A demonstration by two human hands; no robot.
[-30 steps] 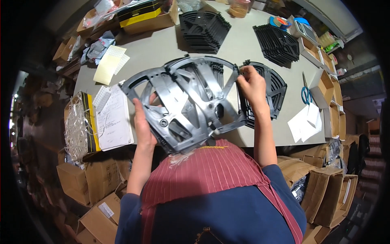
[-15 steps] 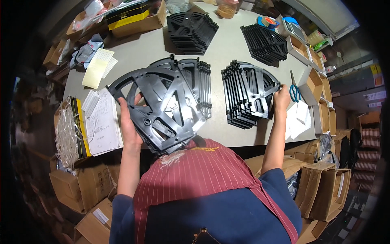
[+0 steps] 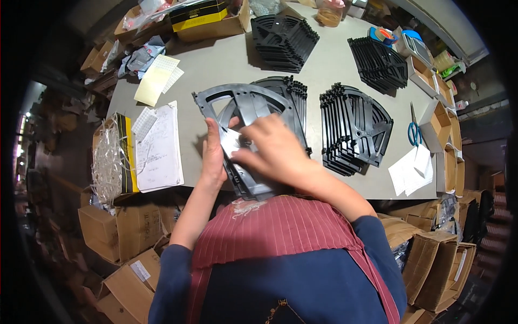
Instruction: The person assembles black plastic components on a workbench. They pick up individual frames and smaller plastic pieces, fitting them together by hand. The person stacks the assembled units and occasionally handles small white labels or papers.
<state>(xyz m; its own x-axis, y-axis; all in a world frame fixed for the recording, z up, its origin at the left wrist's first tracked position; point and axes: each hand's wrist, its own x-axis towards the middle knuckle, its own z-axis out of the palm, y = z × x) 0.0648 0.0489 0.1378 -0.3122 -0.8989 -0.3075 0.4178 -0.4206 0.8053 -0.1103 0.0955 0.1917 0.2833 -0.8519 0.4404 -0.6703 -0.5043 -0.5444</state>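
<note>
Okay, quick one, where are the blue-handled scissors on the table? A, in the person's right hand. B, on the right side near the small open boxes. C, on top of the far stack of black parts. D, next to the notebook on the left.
B: the scissors lie right of the table, beside a small box.

A grey worktable (image 3: pixel 216 70) carries everything. Just right of the hands lies a stack of black fan-shaped plastic frames (image 3: pixel 353 129); two more black stacks (image 3: pixel 283 35) (image 3: pixel 380 62) lie beyond them. Left of the hands rest a written notepad (image 3: pixel 157 147) and yellow paper sheets (image 3: pixel 154 82). Far right lie blue-handled scissors (image 3: pixel 414 132) and white paper slips (image 3: pixel 413 170).
</note>
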